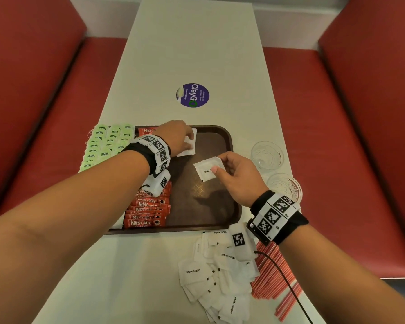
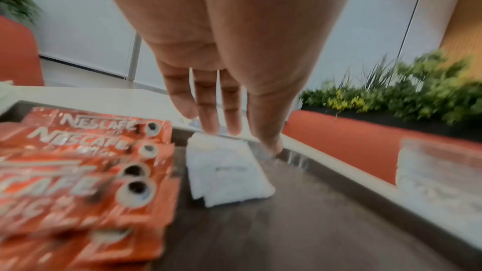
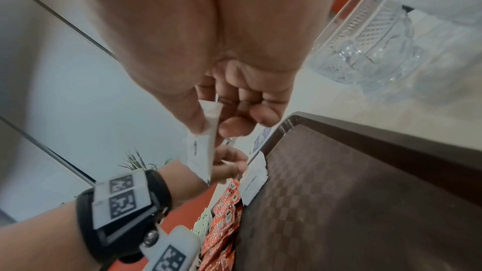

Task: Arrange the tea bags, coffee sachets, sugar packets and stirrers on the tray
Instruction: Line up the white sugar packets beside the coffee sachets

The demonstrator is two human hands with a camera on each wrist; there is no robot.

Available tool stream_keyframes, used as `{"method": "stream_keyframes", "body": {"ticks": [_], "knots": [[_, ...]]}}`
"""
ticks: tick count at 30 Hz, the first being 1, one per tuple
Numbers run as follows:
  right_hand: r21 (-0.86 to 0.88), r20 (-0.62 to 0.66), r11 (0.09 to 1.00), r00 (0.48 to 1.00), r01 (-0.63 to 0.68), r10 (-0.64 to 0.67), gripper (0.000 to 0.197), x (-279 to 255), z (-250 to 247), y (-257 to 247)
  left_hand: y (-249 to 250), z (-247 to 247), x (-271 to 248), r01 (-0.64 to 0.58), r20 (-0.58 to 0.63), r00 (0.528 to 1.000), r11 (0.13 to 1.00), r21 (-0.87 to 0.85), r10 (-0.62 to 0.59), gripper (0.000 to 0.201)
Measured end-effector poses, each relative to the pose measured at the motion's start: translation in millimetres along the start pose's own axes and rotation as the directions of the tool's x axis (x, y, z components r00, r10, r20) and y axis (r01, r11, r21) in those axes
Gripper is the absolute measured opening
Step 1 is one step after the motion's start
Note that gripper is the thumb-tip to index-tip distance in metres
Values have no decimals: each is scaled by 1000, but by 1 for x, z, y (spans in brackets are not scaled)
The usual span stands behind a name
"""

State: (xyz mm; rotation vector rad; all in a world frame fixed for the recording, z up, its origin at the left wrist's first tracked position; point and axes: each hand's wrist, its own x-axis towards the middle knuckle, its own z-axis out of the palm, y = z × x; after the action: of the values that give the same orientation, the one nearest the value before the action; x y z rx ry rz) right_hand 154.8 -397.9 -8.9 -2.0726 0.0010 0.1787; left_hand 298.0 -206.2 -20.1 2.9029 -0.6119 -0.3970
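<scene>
Over the middle of the brown tray (image 1: 229, 146), the right hand (image 1: 237, 177) pinches one white sugar packet (image 1: 207, 169) by its edge, while the left hand (image 1: 173, 136), fingers straight, presses placed packets (image 1: 187, 146) at the far edge beside the red coffee sachets (image 1: 147, 213); the thin, slippery paper squares could slide on the textured tray floor and skew the row if released carelessly. More sugar packets (image 1: 220, 274) and thin red stirrers (image 1: 274, 272) wait at the table's (image 1: 192, 47) near right corner; green tea bags (image 1: 103, 143) line the tray's left edge.
</scene>
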Motion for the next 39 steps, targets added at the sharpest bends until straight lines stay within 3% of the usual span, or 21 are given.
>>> {"method": "stream_keyframes", "body": {"ticks": [3,5,7,11,14,17,20,23,30,35,39], "knots": [[34,-13,999,1000,-15,16,12,3,3,3,10,-16,-18,-96,-120,990,968,-230,70,33],[40,-39,999,999,-17,18,11,3,3,2,19,-27,-37,-158,-84,987,895,-417,135,33],[57,-36,998,999,-24,26,14,2,3,-4,26,-32,-54,-207,-23,974,850,-484,224,24],[35,18,998,999,-52,51,13,0,3,-6,22,-19,-56,-243,-27,966,872,-426,256,13],[-18,79,997,994,-75,76,26,-5,0,0,8,-15,-47,-142,-62,990,927,-347,129,12],[-226,193,973,977,-40,85,32,-18,-8,5,-14,-12,-35,12,-98,995,974,-226,-35,17],[-400,335,916,931,3,143,27,-32,-13,9,-29,-9,-23,128,-51,990,990,-51,-131,19],[-519,437,853,874,54,211,29,-45,-13,10,-29,-5,-12,140,40,989,990,-17,-139,19],[-705,492,687,819,175,296,41,-72,-3,19,-15,5,8,138,68,988,988,65,-142,16],[-722,467,665,844,191,264,47,-90,2,26,-11,7,9,193,40,979,971,138,-200,21],[-727,466,660,842,190,272,41,-97,7,25,-4,5,-3,207,-45,978,972,108,-203,39]]}}
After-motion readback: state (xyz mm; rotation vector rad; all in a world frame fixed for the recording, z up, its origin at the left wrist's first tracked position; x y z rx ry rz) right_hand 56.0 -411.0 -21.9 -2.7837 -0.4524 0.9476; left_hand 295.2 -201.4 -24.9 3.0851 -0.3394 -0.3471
